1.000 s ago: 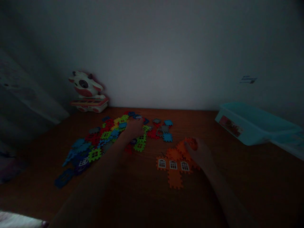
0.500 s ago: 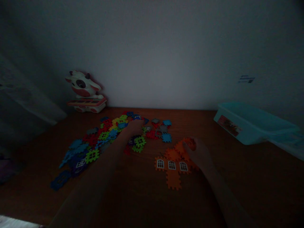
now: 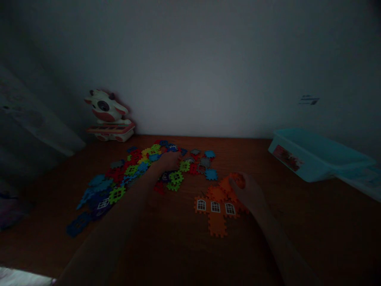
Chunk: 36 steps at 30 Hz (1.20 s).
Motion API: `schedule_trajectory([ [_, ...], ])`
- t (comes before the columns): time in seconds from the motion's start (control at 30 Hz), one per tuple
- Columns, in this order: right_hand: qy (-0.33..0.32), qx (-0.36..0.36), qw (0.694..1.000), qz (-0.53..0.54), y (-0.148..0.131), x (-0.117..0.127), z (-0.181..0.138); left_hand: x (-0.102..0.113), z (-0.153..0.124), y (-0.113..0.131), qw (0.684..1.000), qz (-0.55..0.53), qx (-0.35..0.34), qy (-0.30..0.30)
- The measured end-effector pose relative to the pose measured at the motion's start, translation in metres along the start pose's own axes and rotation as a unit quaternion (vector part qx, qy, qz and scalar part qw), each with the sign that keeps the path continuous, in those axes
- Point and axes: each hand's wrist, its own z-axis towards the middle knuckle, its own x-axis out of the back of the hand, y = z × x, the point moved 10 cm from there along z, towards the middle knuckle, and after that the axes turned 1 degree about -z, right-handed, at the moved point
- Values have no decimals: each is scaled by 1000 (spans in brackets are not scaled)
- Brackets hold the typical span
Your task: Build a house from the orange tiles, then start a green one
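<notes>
Lying on the wooden table (image 3: 178, 248), a little right of centre, the orange pieces (image 3: 218, 225) are showing three white-framed windows in a row, with one plain square jutting toward the person and more pieces overlapping on the far side. Judging by their thin, toothed look, they are probably being light and stiff, perhaps smooth plastic; the notched edges are offering the best hold, while a hard twist might be popping any joints loose. The right hand (image 3: 251, 191) is curling partly closed around the raised far end, its thumb in front and its other fingertips hidden, apparently gripping a few of these pieces. The left hand (image 3: 170, 160) is bending downward over the far part of the pile of coloured pieces (image 3: 131, 170); its fingertips are too dim for telling how open they are or whether they are holding anything. Its forearm is crossing above the pile and hiding part of it. Between the two hands, grey pieces (image 3: 204, 162) and a light-blue piece (image 3: 211, 174) are lying near the red ones. Farther out, a cow toy (image 3: 104, 115) is standing at the back left, and a turquoise tub (image 3: 315, 155) is sitting well apart on the right.
</notes>
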Motion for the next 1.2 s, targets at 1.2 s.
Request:
schedule_trajectory([
  [1.2, -21, -6, 999, -26, -6, -2, -3, -9, 11, 75, 993, 6, -100, 61],
])
